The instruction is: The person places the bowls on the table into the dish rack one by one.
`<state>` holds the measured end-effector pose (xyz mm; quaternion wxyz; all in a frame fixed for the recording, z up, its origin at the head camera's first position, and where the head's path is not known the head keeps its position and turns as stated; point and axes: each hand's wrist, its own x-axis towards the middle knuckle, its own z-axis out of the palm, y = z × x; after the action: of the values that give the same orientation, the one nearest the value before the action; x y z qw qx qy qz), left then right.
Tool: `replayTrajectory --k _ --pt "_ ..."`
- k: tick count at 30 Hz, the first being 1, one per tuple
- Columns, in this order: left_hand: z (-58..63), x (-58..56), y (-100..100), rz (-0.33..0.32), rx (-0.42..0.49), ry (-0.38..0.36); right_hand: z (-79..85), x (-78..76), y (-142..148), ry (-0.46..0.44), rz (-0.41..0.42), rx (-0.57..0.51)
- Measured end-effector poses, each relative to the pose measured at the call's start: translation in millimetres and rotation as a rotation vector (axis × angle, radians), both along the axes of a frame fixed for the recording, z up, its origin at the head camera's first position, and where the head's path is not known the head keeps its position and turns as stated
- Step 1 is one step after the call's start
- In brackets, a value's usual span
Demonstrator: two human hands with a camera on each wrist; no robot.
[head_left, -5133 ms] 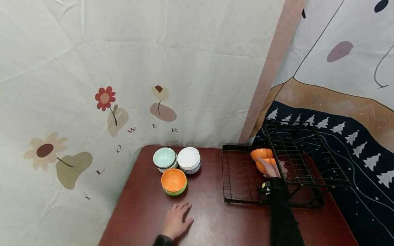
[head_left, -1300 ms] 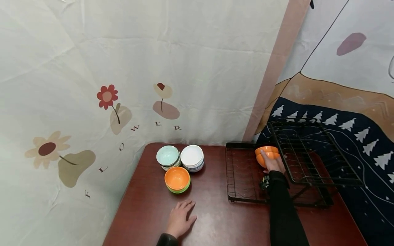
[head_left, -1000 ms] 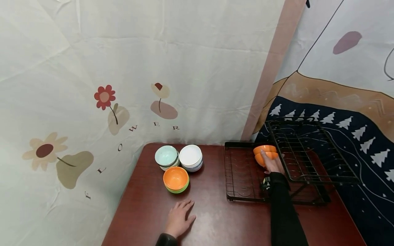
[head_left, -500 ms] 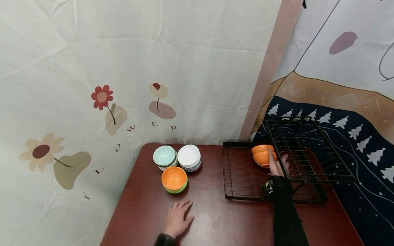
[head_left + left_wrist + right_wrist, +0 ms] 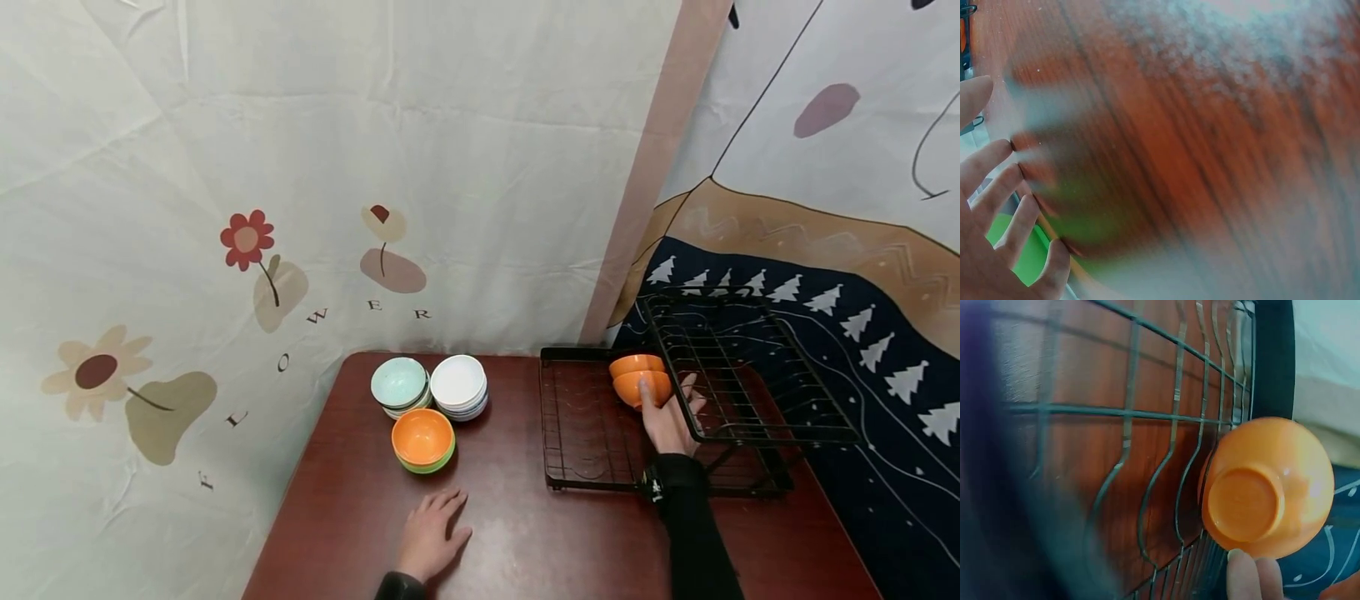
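Two orange bowls (image 5: 642,389) stand tilted, one before the other, in the lower tier of the black dish rack (image 5: 585,483). My right hand (image 5: 670,423) is right at the front bowl, thumb tip at its underside and the other fingers spread out to the right beneath the upper shelf. In the right wrist view, fingertips (image 5: 1244,575) meet the edge of an orange bowl (image 5: 1244,506), whose round foot faces the camera. My left hand (image 5: 431,536) lies on the brown table with relaxed fingers, just below a stack of an orange bowl (image 5: 422,437) over a green one (image 5: 427,468).
Behind that stack are a stack topped by a pale mint bowl (image 5: 399,382) and one of white bowls (image 5: 458,380). The rack's upper wire shelf (image 5: 750,375) overhangs the right side. A printed cloth (image 5: 480,167) hangs along the table's back edge.
My right hand had its thumb on the front orange bowl, then drew back, and now sits lower with the thumb at the bowl's underside. The left hand stays put.
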<state>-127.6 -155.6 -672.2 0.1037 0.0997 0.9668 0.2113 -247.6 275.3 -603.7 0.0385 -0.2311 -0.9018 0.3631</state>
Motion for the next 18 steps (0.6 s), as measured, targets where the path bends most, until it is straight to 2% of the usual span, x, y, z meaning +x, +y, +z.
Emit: replayTrajectory --k 3,10,14,18 --pt "-0.3 1.2 0 -0.001 0.003 0.011 -0.4 6.1 -3 0.026 0.028 0.029" --pt "1.3 1.5 0 -0.001 0.015 0.014 0.0 34.1 -21 0.197 0.136 0.171" --pt "1.8 1.5 1 -0.001 0.016 0.011 -2.1 55.5 -30 0.319 0.248 0.223" --pt "1.8 1.4 1 -0.002 0.019 0.011 -11.8 77.8 -36 0.417 0.373 0.33"
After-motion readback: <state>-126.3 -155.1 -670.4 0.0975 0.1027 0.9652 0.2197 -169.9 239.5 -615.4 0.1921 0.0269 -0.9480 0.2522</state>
